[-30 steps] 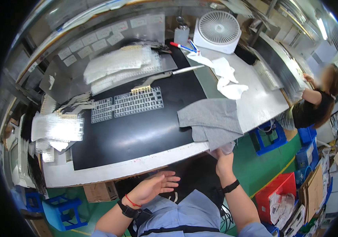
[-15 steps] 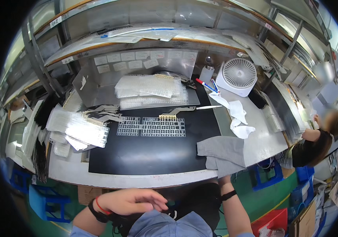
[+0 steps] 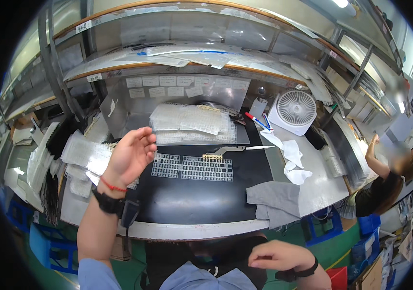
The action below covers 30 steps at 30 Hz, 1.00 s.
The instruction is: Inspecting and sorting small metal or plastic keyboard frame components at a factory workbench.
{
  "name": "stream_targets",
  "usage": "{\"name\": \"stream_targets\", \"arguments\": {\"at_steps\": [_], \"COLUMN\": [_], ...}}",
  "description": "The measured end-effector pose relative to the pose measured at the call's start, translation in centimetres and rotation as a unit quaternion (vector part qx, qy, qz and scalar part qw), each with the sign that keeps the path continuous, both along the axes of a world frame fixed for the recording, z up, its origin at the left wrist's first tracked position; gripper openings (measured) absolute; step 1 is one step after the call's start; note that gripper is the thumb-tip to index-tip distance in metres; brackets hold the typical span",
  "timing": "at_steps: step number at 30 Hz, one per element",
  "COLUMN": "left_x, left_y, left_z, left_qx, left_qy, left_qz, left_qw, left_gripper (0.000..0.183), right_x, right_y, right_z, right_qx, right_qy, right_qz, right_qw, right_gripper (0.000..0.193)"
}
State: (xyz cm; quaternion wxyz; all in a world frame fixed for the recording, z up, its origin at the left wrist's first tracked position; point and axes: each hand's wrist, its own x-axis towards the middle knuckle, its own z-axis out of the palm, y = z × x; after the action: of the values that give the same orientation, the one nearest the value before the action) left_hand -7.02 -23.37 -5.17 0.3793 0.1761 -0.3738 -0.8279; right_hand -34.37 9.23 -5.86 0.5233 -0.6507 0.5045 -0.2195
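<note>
My left hand is raised over the left side of the bench, its fingers loosely bent and nothing held. It covers part of a stack of clear keyboard-shaped plastic sheets. Just right of it, a translucent keyboard plate lies flat on the black mat. A small yellowish comb-like piece on a grey metal arm touches the plate's upper edge. Below the bench's front edge hovers my right hand, thumb and fingers loosely extended, with no object visible in it. Nearest to it on the bench lies a grey cloth.
More clear sheets are piled at the back. A white-handled tool, markers, white crumpled cloth, a bottle and a fan stand or lie at right. Shelves hang overhead. Another person is at far right.
My left hand has risen from my lap to above the left stack. My right hand, earlier hidden beneath the grey cloth's edge, has drawn back into view. The whole view has tilted slightly upward.
</note>
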Motion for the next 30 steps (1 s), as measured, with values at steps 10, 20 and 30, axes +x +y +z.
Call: {"name": "stream_targets", "arguments": {"at_steps": [10, 20, 30], "left_x": [-3.1, -3.3, -3.8], "left_y": [-1.9, -0.5, -0.2], "left_z": [-4.8, -5.5, -5.4], "left_qx": [0.054, 0.047, 0.039], "left_qy": [0.017, -0.002, -0.035], "left_qz": [-0.037, -0.082, -0.096], "left_qw": [0.998, 0.996, 0.994], "left_gripper": [0.019, 0.021, 0.02], "right_x": [-2.6, -4.0, -3.4], "right_y": [-25.9, -33.4, -34.0], "right_z": [0.2, -2.5, -2.9], "right_qx": [-0.286, -0.261, -0.31], "right_qy": [0.031, 0.409, 0.373], "right_qz": [-0.305, -0.319, -0.349], "right_qw": [0.908, 0.814, 0.802], "right_gripper": [0.018, 0.081, 0.066]}}
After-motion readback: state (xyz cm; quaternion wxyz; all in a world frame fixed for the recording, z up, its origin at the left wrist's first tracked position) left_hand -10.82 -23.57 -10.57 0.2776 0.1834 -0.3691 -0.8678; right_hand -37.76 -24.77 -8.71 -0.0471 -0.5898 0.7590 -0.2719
